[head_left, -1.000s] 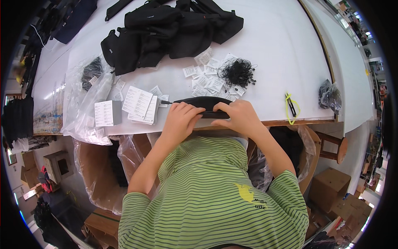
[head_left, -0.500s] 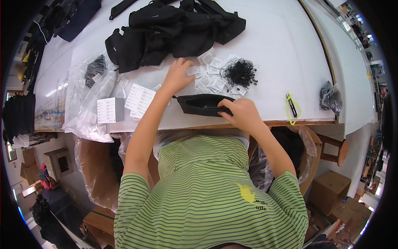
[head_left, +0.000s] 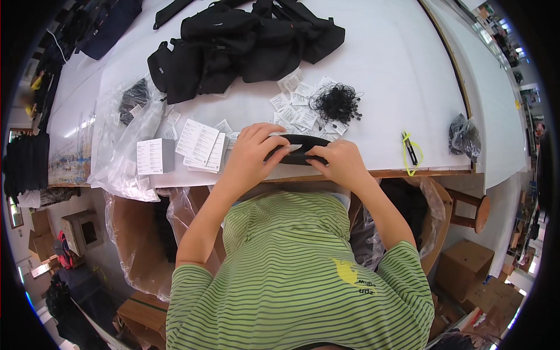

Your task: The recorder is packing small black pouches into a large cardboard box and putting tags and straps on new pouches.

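**Both hands on a black pouch at the near edge of the tabletop**

A wide white tabletop (head_left: 385, 76) filled the upper part of the view, its wooden front edge running just above the person's green striped shirt (head_left: 291, 280). At its far side lay a heap of black bags (head_left: 251, 44), larger than anything else on it. To the left sat clear plastic bags (head_left: 125, 140), crumpled and partly hanging over the edge, with a white printed card (head_left: 150, 156) lying on them. Beside that lay a stack of white printed sheets (head_left: 201, 144). Further right, small white tags (head_left: 297, 105) were scattered near a tangle of black loops (head_left: 335, 102). A yellow-and-black tool (head_left: 411, 153) lay well apart to the right, and a small dark bundle in clear wrap (head_left: 464, 135) lay beyond it.

The black pouch (head_left: 300, 150) was a flat, long, dark piece with rounded ends, lying crosswise at the near edge of the tabletop, directly in front of the person. A small pale tag showed at its middle, between the two hands.

The left hand (head_left: 254, 153) had its grip closed on the pouch's left end, fingers curled over the top. The right hand (head_left: 338, 163) gripped the right end, fingertips pinched onto the lower rim. The pouch spanned the gap between both grips, its middle uncovered.
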The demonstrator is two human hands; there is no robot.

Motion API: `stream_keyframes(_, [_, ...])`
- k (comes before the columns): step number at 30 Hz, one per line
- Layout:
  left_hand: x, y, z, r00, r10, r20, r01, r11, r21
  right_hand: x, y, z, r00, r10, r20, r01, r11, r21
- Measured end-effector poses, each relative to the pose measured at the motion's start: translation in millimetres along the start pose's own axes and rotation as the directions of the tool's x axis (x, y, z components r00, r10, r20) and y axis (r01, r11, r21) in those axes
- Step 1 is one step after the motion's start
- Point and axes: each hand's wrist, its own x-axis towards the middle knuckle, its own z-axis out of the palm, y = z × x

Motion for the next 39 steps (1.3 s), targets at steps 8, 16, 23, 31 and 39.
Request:
stream_keyframes(8, [-53.4, 3.7, 49.3, 0.668, -0.665, -0.334, 0.280, 0.641, -0.715, -0.9, -12.7, -18.7, 0.977, 0.131, -0.170, -0.105, 0.982, 0.155])
stream_keyframes(16, [-16.8, 31.1, 67.8, 0.650, -0.712, 0.265, 0.095, -0.270, -0.958, 12.9, -47.5, -19.6, 0.892, 0.169, -0.419, -0.073, 0.969, 0.235])
stream_keyframes(23, [6.5, 44.6, 46.4, 0.548, -0.812, 0.200, -0.004, -0.241, -0.971, 16.5, -43.9, 3.2, 0.570, 0.804, -0.171, 0.014, 0.198, 0.980])
stream_keyframes(31, [-6.6, 42.8, 40.2, 0.617, -0.751, 0.235, 0.112, -0.212, -0.971, 5.1, -19.1, 7.0, 0.642, 0.750, -0.162, 0.045, 0.173, 0.984])
stream_keyframes(39, [-9.4, 53.2, 40.1, 0.712, -0.585, 0.387, 0.431, -0.069, -0.899, 33.9, -23.2, -24.1, 0.847, 0.454, -0.275, 0.041, 0.461, 0.886])
